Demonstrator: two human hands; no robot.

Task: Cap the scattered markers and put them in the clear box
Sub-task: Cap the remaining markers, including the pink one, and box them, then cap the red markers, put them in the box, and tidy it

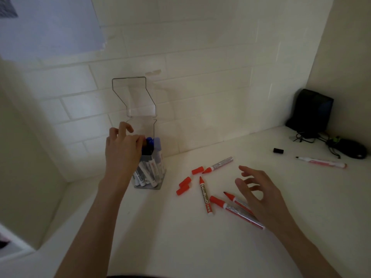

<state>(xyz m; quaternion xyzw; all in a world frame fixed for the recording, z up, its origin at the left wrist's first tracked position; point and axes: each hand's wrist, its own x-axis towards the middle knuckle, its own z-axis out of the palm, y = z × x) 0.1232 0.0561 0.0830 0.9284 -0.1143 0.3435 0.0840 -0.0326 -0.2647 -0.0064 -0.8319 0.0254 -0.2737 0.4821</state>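
The right hand, lower right of centre, is spread wide with its fingers straight and apart, holding nothing. It hangs over the back ends of two red markers. One is a capped red marker and the other an uncapped red marker. I can't tell whether the palm touches them.

Just left of them a third red marker lies uncapped on the white counter. A fourth red marker lies a bit farther back, also uncapped. Three loose red caps lie near their tips.

Left of centre stands the clear box, lid flipped up against the tiled wall and markers upright inside. The left hand is at its mouth, fingers curled against the blue-capped markers. Whether it actually pinches one I can't tell.

Far right, a thin uncapped marker and a black cap lie apart, near a dark mouse.
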